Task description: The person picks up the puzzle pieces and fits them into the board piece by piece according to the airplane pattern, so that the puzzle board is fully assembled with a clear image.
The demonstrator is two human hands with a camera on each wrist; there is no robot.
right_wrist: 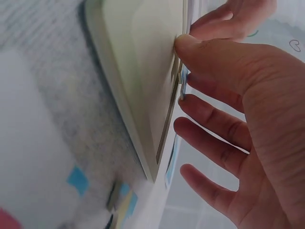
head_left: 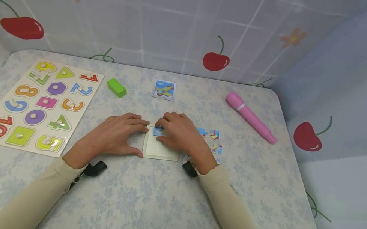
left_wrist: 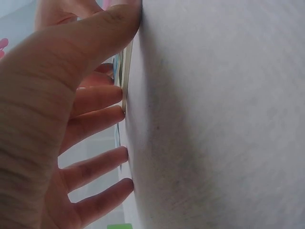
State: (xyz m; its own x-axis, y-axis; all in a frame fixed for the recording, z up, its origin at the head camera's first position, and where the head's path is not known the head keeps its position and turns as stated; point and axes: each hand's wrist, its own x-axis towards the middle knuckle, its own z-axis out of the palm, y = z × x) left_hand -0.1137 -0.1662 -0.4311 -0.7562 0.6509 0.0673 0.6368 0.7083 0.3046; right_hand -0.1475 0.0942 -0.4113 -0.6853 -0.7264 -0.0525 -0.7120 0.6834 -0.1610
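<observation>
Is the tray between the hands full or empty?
Mostly empty: the tray looks bare but for a blue piece at the right hand, which hides some.

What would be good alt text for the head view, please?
The right hand holds a blue puzzle piece at the upper left of a small pale tray while the left hand touches its left edge. More puzzle pieces lie to the tray's right, an airplane card beyond it, a number board at left and a long pink object at right.
</observation>
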